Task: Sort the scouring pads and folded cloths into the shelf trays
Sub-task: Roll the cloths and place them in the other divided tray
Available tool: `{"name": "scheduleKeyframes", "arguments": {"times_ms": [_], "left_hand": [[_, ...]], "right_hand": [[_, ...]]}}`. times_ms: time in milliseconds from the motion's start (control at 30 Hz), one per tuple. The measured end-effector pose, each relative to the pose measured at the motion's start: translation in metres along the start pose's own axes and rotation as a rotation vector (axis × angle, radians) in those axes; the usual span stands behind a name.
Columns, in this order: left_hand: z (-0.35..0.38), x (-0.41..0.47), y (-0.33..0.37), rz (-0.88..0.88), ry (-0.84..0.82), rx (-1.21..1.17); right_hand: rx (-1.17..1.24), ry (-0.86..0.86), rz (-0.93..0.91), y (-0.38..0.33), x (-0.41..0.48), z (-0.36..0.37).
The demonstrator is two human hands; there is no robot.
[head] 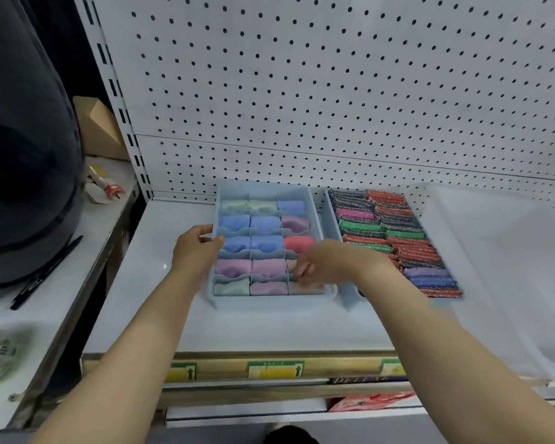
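A pale blue divided tray (271, 301) on the white shelf holds folded cloths in blue, pink, green and red, one per compartment. My left hand (195, 248) grips the tray's left rim about halfway along. My right hand (318, 265) reaches into the near right compartments, its fingers curled down onto a cloth (305, 288) there; the grip itself is blurred. To the right a second tray (330, 219) is packed with rows of glittery scouring pads (398, 238) in red, green, pink, grey and purple.
A white pegboard (334, 91) backs the shelf. White plastic sheeting (510, 267) lies at the right. On a side table at the left are a dark round object (26, 155), a black strap and a cardboard box (100, 126). Price labels (276, 370) line the shelf's front edge.
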State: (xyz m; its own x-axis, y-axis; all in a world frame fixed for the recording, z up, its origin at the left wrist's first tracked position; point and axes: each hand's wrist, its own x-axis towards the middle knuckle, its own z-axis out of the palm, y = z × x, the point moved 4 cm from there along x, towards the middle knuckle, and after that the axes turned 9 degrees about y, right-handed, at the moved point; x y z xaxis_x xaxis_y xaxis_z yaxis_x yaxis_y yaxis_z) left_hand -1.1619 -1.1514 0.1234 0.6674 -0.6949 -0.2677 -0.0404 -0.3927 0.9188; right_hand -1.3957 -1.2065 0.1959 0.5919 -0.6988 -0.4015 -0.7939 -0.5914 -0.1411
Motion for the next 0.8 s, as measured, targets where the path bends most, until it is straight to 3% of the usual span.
{"name": "scheduleKeyframes", "arguments": {"times_ms": [100, 167, 233, 367, 800], "left_hand": [[-0.001, 0.006, 0.012, 0.058, 0.032, 0.094], [-0.001, 0.011, 0.032, 0.194, 0.132, 0.206], [0.007, 0.017, 0.054, 0.331, 0.141, 0.271], [0.041, 0.042, 0.082, 0.461, -0.042, 0.435], [0.095, 0.095, 0.096, 0.724, -0.265, 1.446]], "right_hand": [[0.101, 0.274, 0.053, 0.01, 0.009, -0.045], [0.217, 0.496, 0.083, 0.019, 0.029, -0.063], [0.336, 0.596, 0.063, 0.023, 0.05, -0.064], [0.366, 0.61, -0.015, 0.027, 0.106, -0.055], [0.108, 0.5, 0.013, 0.015, 0.191, -0.02]]}}
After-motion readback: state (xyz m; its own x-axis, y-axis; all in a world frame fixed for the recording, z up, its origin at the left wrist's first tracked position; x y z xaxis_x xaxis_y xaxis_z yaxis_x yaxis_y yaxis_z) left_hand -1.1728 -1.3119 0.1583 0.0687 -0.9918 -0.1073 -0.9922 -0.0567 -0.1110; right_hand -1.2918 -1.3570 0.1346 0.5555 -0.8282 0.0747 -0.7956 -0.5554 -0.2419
